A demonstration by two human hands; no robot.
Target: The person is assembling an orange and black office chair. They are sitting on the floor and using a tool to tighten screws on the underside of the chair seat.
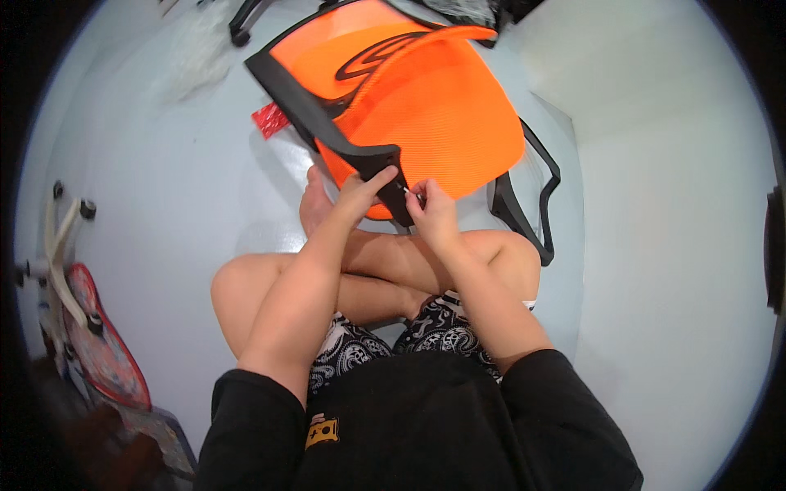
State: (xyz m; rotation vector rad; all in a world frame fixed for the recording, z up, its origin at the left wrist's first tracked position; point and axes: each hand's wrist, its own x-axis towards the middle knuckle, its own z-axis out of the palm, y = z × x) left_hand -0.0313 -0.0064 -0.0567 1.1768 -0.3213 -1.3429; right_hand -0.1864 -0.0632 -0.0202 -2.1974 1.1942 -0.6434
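An office chair's orange mesh seat lies tipped on the floor in front of my crossed legs, joined to an orange back with a black frame. A black armrest runs down its left side and ends in a broad flat plate near my shins. My left hand is closed around that plate, thumb on its upper face. Close to the plate's right edge, my right hand pinches with thumb and fingers. A small pale tip shows at these fingertips; what it belongs to is too small to make out.
A second black armrest lies right of the seat. Red plastic wrapping is at the left, clear plastic farther off. A pale wheeled base and a red-rimmed patterned object stand far left. A white wall rises at the right.
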